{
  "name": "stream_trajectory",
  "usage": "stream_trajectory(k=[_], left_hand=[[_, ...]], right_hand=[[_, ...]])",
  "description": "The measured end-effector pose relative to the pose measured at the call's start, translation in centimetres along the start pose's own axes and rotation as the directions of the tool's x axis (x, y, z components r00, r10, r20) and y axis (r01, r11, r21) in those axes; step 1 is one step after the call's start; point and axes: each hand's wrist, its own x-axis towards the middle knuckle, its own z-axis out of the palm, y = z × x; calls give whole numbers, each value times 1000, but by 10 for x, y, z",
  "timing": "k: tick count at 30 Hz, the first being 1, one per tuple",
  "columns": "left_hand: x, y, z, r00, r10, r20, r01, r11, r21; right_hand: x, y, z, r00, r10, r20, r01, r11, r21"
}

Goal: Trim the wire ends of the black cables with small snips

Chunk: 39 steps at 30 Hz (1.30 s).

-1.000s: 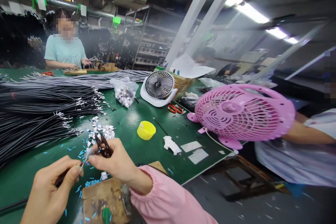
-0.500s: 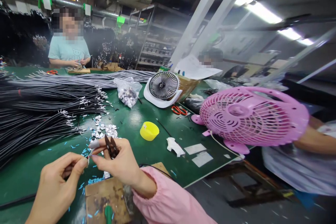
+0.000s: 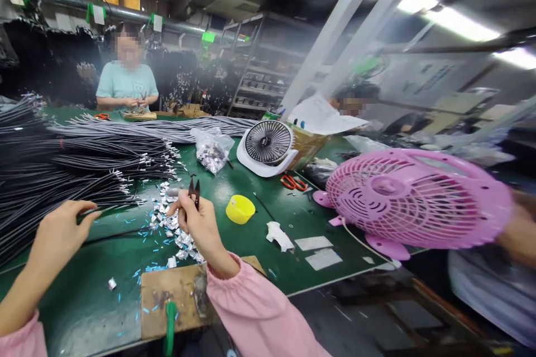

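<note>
My left hand (image 3: 62,237) is at the front edge of a pile of black cables (image 3: 79,178), its thumb and fingers closed on one black cable. My right hand (image 3: 201,226) is wrapped round a pair of small dark snips (image 3: 194,192), blades pointing up. One of its fingertips wears a grey cover. Under and beside this hand lie foil scraps (image 3: 182,242) and bits of blue sleeving (image 3: 146,270). Another black cable (image 3: 111,237) lies on the green table between my hands. The cable piles' white-tipped ends face right.
A yellow cup (image 3: 240,210), orange-handled scissors (image 3: 293,182), a bag of metal parts (image 3: 213,150) and a white fan (image 3: 268,145) stand ahead. The pink fan (image 3: 419,198) is at right. A wooden board (image 3: 184,284) with a green handle (image 3: 170,326) sits at the near edge. Two people work beyond.
My hands have parted: the left moved left to the cable pile, the right moved up slightly with the snips. A foil scrap now shows on the table near the board. The view has shifted.
</note>
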Motion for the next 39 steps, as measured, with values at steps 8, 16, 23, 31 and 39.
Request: stream_trajectory(k=[8,16,23,31,39], left_hand=[[-9,-62,-32,996,-90,-7,89,965,245],[1,-59,-62,959,-237,-154,251,965,74],[25,-6,-66,972,-230,-47,210,942,-261],[37,52,-18,987,94,129,-7,836,-549],[-2,52,4,960,256,-113,-278,830,-484]], right_hand=[[0,18,1,975,22,220,48,950,-308],[6,18,-3,962,46,270,52,937,-344],[29,-1,27,963,18,270,70,948,-311],[25,-9,47,979,-56,196,73,994,-83],[1,-12,25,973,-130,191,158,978,-137]])
